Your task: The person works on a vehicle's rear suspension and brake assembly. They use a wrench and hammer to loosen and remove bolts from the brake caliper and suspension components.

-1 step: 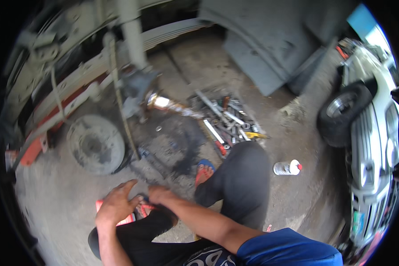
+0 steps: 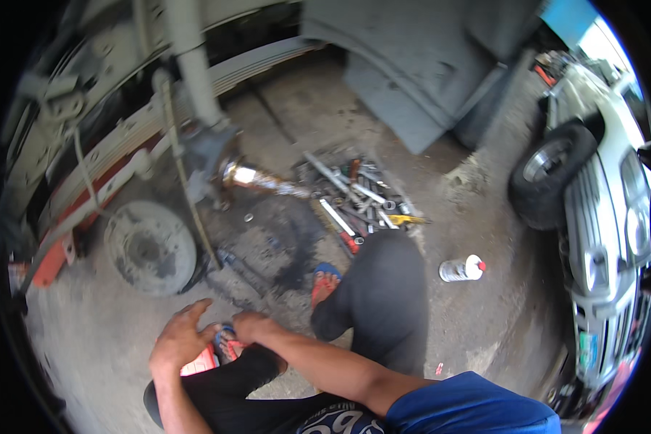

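My left hand [image 2: 183,338] hovers over my bent left leg, its fingers apart and nothing visible in it. Just beneath it lies a red-and-white object [image 2: 204,361], partly covered by the hand and leg, so its kind is unclear. My right hand [image 2: 253,328] reaches across to the left, close to the left hand and above my sandalled left foot [image 2: 227,343]. The fingers of the right hand point down and are mostly hidden behind its back. A round, dusty brake drum [image 2: 150,248] stands ahead of the left hand.
A shiny, greasy axle hub [image 2: 246,176] juts from the raised vehicle. Wrenches and sockets [image 2: 361,195] lie piled beyond my right knee. A white bottle with a red cap [image 2: 461,269] lies on its side at right. Farther right is a white car [image 2: 604,217].
The whole view has shifted and turned slightly. Both hands keep nearly the same pose, the left one sitting a little lower and farther left in the picture.
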A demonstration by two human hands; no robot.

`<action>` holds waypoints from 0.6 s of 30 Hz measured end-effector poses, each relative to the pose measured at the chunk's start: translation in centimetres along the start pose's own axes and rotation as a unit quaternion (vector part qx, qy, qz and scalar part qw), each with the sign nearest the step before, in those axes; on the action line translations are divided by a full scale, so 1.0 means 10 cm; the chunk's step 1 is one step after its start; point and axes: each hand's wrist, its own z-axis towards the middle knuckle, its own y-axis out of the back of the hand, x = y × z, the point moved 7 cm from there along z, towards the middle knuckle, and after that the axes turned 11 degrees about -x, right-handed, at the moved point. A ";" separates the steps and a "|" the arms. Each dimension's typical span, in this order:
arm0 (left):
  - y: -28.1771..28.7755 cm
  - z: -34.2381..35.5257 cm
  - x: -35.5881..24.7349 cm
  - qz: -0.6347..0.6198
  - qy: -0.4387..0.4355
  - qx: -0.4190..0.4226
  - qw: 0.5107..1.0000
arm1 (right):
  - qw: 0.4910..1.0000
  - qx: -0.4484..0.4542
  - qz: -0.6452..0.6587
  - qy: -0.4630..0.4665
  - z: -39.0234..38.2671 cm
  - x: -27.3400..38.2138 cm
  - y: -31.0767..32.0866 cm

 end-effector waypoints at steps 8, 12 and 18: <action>0.06 -0.22 0.78 0.090 0.143 -0.002 0.986 | 0.889 -0.243 0.193 0.337 -2.55 0.51 2.47; 0.37 -0.66 1.03 0.008 0.172 -0.066 0.983 | 0.733 -0.334 0.552 0.217 -2.97 -1.34 3.00; 0.58 -1.09 1.28 -0.023 0.199 -0.214 0.956 | 0.696 -0.544 0.360 -0.301 -1.70 -4.88 2.65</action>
